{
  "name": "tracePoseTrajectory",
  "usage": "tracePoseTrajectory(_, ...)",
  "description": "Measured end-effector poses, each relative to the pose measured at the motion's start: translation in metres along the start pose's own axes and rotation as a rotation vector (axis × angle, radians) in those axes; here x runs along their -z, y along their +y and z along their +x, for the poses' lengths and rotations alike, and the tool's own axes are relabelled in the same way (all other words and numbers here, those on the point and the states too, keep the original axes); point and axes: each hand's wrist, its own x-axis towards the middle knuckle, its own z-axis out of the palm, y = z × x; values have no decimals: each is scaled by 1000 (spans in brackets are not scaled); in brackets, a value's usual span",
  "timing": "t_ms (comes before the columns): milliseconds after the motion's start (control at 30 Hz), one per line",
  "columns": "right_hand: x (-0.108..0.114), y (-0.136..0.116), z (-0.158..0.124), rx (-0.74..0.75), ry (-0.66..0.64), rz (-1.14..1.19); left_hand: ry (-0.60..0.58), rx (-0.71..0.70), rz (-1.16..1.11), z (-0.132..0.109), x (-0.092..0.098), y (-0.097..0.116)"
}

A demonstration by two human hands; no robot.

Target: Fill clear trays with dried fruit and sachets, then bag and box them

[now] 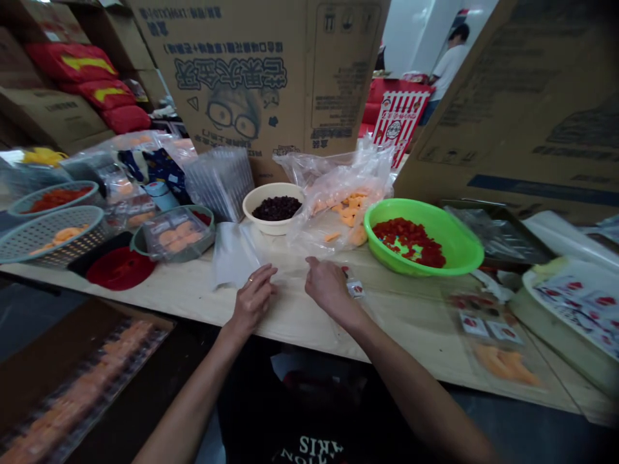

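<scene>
My left hand [254,298] and my right hand [329,285] rest on the wooden table [203,296], close together near its front edge. Between them lies a clear plastic bag [290,267], hard to see against the wood. The left hand's fingers curl at its left edge, a ring on one finger. The right hand's fingers pinch at its right edge. A small red and white packet [355,289] lies just right of the right hand. A flat stack of clear bags [235,254] lies just behind the left hand.
Behind the hands stand a cream bowl of dark dried fruit [273,207], a plastic bag of orange pieces [345,206] and a green bowl of red pieces [423,237]. Baskets [51,235] and filled packs [176,235] sit left. Cardboard boxes [261,71] wall the back. A person [447,64] stands far behind.
</scene>
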Motion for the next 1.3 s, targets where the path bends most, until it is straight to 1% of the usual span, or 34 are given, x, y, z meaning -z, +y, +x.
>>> tracePoseTrajectory(67,-5,3,-5,-4,-4,8,81,73,-53,1,-8,6)
tracePoseTrajectory(133,-10,3,-10,-24,-7,32,120,106,-51,0,-14,10)
tracePoseTrajectory(200,-14,7,-14,-47,-3,73,87,71,4,-3,-16,11)
tracePoseTrajectory(233,-14,11,-17,-26,-14,116,64,51,42,-4,-15,10)
tracePoseTrajectory(267,-13,19,-19,29,-43,187,55,44,87,-4,-12,9)
tracePoseTrajectory(300,-11,30,-21,100,-81,283,71,59,140,-5,-8,8)
tracePoseTrajectory(333,-10,45,-22,155,-111,392,114,98,203,-5,-3,9)
tracePoseTrajectory(367,-8,63,-23,161,-115,492,168,154,268,-5,2,11)
tracePoseTrajectory(400,-7,83,-23,110,-95,566,218,210,325,-5,4,16)
tracePoseTrajectory(433,-7,103,-21,-24,-38,594,242,249,361,-6,4,25)
tracePoseTrajectory(467,-8,122,-19,-183,22,583,226,259,365,-8,0,35)
tracePoseTrajectory(500,-10,138,-17,-322,63,561,171,235,335,-10,-7,48)
tracePoseTrajectory(533,-13,151,-15,-421,78,544,86,191,280,-14,-17,61)
tracePoseTrajectory(567,-17,158,-13,-476,65,544,-16,142,213,-17,-30,75)
tracePoseTrajectory(600,-21,162,-12,-494,35,563,-117,107,153,-21,-43,87)
tracePoseTrajectory(633,-26,161,-11,-491,0,595,-209,95,107,-25,-56,97)
tracePoseTrajectory(700,-35,152,-12,-473,-67,674,-340,138,64,-31,-75,109)
tracePoseTrajectory(733,-39,145,-13,-469,-96,719,-377,173,57,-34,-81,111)
tracePoseTrajectory(800,-43,133,-15,-464,-144,822,-409,223,41,-37,-84,109)
tracePoseTrajectory(867,-43,123,-17,-461,-180,937,-420,235,7,-39,-81,104)
tracePoseTrajectory(967,-40,117,-18,-453,-216,1116,-413,266,-60,-40,-69,93)
tracePoseTrajectory(1033,-36,118,-18,-449,-246,1226,-350,303,-64,-38,-55,84)
tracePoseTrajectory(1067,-33,122,-19,-449,-262,1274,-289,319,-38,-35,-47,78)
tracePoseTrajectory(1167,-22,137,-28,-449,-313,1433,-88,334,125,-18,-16,66)
tracePoseTrajectory(1200,-18,141,-34,-432,-337,1494,-49,323,189,-10,-7,64)
tracePoseTrajectory(1233,-13,144,-40,-397,-373,1559,-42,302,242,-2,1,63)
tracePoseTrajectory(1300,-5,143,-55,-266,-494,1667,-101,227,288,12,10,66)
